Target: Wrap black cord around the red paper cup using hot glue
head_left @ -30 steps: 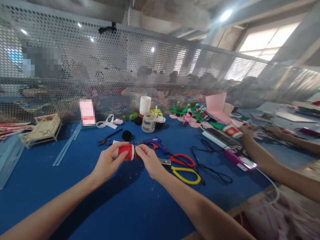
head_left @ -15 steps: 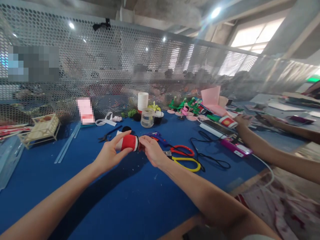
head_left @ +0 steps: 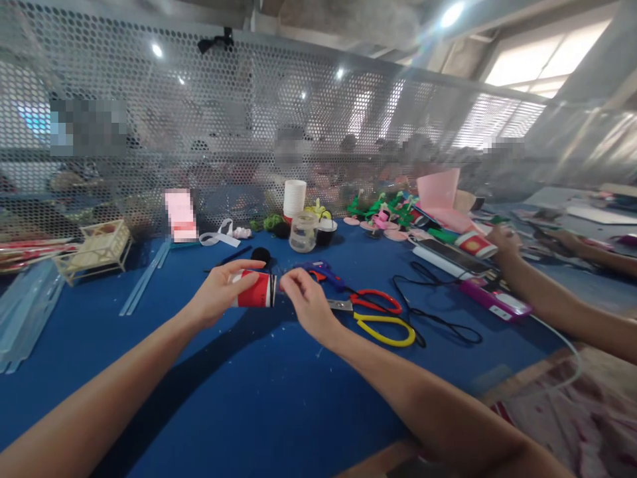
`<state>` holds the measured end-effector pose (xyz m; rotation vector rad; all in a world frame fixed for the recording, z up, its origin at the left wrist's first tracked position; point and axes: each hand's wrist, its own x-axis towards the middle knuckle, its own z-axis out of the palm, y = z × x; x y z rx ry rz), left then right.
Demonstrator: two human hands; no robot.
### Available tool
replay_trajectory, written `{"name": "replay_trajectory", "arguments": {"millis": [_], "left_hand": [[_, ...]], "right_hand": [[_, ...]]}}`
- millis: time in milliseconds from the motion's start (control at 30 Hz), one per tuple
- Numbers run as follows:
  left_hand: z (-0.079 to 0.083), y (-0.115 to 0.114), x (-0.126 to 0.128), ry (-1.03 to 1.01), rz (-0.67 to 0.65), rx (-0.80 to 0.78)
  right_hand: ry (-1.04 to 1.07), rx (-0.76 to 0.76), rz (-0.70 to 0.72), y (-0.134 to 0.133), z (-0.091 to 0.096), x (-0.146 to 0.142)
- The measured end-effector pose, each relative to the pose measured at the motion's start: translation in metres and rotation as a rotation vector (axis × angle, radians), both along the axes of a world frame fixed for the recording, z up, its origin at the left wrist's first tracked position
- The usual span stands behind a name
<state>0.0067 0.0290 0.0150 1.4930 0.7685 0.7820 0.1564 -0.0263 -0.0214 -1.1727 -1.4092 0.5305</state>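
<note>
Fingers (head_left: 243, 283) of your left hand (head_left: 213, 293) clasped a red-and-white paper cup (head_left: 259, 291). Your right hand (head_left: 309, 302) bunched beside it, its hold unclear.

The blue surface (head_left: 279, 398) is dimly lit; glare is thrown from a ceiling lamp (head_left: 452, 14) and a window (head_left: 550, 56) beyond the far right corner. A shadow (head_left: 162, 380) is cast toward the near left. Past the far edge, the view is blurred, partly pixelated.
</note>
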Motion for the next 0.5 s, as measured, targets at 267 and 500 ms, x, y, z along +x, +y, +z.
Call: {"name": "replay_trajectory", "arguments": {"millis": [267,500], "left_hand": [[-0.007,-0.003,0.004,0.059,-0.041,0.153],[-0.009,-0.004,0.003,0.106,0.002,0.217]], "right_hand": [[0.099,-0.008,0.055,0.003,0.003,0.0],[0.234,-0.077,0.205,-0.003,0.006,-0.005]]}}
